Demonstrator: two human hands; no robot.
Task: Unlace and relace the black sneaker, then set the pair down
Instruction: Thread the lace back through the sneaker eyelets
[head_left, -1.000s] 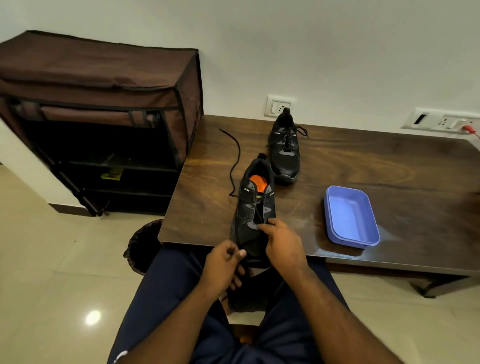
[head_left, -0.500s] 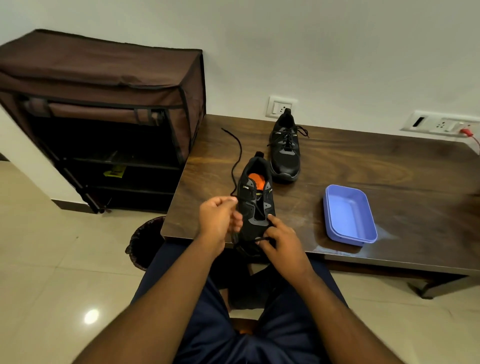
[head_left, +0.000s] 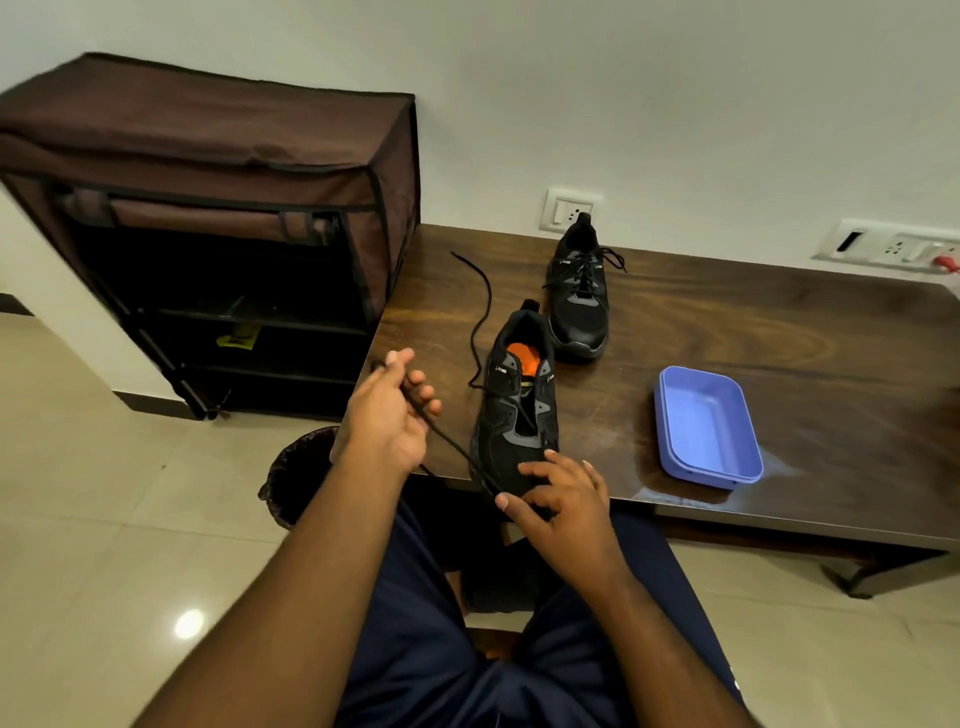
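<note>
A black sneaker (head_left: 511, 415) with an orange insole lies at the table's near edge, toe toward me, its eyelets mostly bare. My left hand (head_left: 387, 415), raised left of the shoe, pinches one end of the black lace (head_left: 457, 449) and holds it taut from the toe eyelets. The lace's other end (head_left: 480, 312) trails loose across the table behind the shoe. My right hand (head_left: 558, 499) rests on the shoe's toe with spread fingers. The second black sneaker (head_left: 579, 301), fully laced, stands further back by the wall.
A blue plastic tray (head_left: 706, 426) sits right of the shoe on the dark wooden table (head_left: 753, 332). A brown fabric shoe rack (head_left: 218, 228) stands to the left. A dark waste bin (head_left: 298, 473) is on the floor under the table's corner.
My left hand rose from the toe and moved up and left, drawing the lace out taut. My right hand stayed at the shoe's toe, its fingers now spread.
</note>
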